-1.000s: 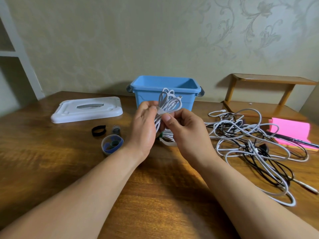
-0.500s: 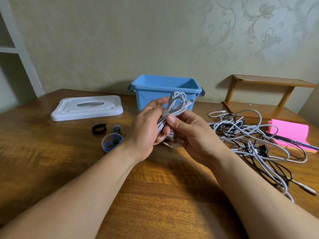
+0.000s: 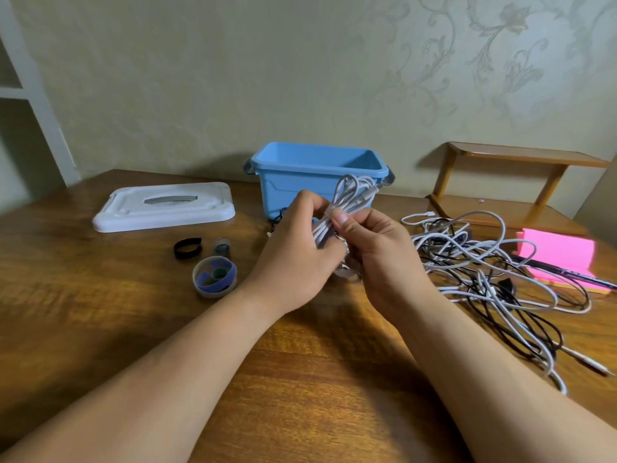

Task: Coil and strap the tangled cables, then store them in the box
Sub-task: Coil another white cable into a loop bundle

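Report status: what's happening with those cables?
Left hand, right hand both grip the coiled white cable. Blue box open, just behind. Tangled pile lies at right.

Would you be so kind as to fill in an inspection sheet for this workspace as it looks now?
Surface: wooden table, glossy grain.
Job's things: blue box open at the back; white lid flat to its left; black strap loop, small grey roll and blue strap roll near the lid.
Clutter: pink notepad with a pen across it, far right.
Hands: left hand and right hand both grip the coiled white cable.
Cables: tangle of white and black cables on the right, uncoiled.
Surroundings: wooden shelf at right rear; patterned wall behind.
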Demonstrator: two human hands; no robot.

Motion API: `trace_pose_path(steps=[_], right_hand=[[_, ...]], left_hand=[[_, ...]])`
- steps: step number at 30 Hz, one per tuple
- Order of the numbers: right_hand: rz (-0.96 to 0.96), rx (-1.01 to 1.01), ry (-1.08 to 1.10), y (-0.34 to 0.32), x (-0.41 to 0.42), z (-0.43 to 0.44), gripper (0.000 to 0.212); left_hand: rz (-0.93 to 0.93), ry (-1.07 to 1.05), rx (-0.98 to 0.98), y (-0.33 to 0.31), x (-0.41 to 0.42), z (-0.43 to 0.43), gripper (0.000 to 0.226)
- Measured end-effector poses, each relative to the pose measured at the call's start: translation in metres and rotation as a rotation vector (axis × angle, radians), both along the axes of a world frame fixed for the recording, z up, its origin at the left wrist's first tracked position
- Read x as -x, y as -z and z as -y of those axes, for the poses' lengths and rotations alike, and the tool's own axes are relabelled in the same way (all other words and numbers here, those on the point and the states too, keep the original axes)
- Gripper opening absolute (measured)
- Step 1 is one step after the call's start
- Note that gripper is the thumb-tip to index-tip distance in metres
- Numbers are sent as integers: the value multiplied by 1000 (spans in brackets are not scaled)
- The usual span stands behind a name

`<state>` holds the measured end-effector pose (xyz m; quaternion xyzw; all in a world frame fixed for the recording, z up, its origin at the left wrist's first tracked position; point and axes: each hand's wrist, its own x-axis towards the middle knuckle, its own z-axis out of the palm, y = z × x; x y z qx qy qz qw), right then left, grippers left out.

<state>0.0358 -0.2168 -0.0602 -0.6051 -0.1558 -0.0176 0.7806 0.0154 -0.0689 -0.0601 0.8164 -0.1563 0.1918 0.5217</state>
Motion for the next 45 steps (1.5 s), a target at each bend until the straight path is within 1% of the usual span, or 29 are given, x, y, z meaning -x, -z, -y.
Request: trace_pose_path(steps=[1, 2, 5, 8, 12, 15, 20, 23, 24, 26, 28, 31, 37, 41, 45], right_hand=[[-16, -1, 2, 1, 0, -1, 17], [-33, 3, 11, 1, 1, -3, 17], [-46, 8, 68, 0, 3, -6, 17], [-80, 20, 115, 1, 0, -6, 19], [-137, -2, 147, 2, 0, -7, 21], [-149, -13, 156, 4, 0, -9, 22], [-155, -50, 137, 3, 4, -9, 21], [-146, 0, 171, 5, 2, -9, 32], [-148, 17, 178, 6, 1, -9, 33], [-153, 48, 174, 5, 1, -7, 27], [-156, 74, 162, 4, 2, -6, 26], [-150, 75, 148, 4, 2, -4, 35], [-84, 111, 117, 1, 2, -2, 22], [-45, 175, 95, 1, 2, 0, 20], [-19, 263, 129, 2, -3, 4, 22]], left_hand=[[41, -56, -70, 1, -1, 1, 25], [83, -109, -108, 3, -2, 2, 26], [191, -214, -199, 4, -6, 2, 19], [274, -294, -316, 5, -9, 0, 23], [358, -375, -477, 4, -9, 3, 28], [368, -413, -571, 3, -6, 6, 33], [332, -384, -566, 2, -6, 5, 30], [330, -372, -545, 2, -8, 1, 25], [331, -372, -547, 3, -8, 0, 24], [337, -377, -549, 3, -10, -1, 22], [338, -384, -544, 3, -10, -2, 21], [344, -392, -527, 3, -9, -2, 20], [353, -399, -505, 2, -11, -5, 18], [285, -373, -446, 5, -16, -11, 22], [172, -264, -336, 6, -19, -14, 23]])
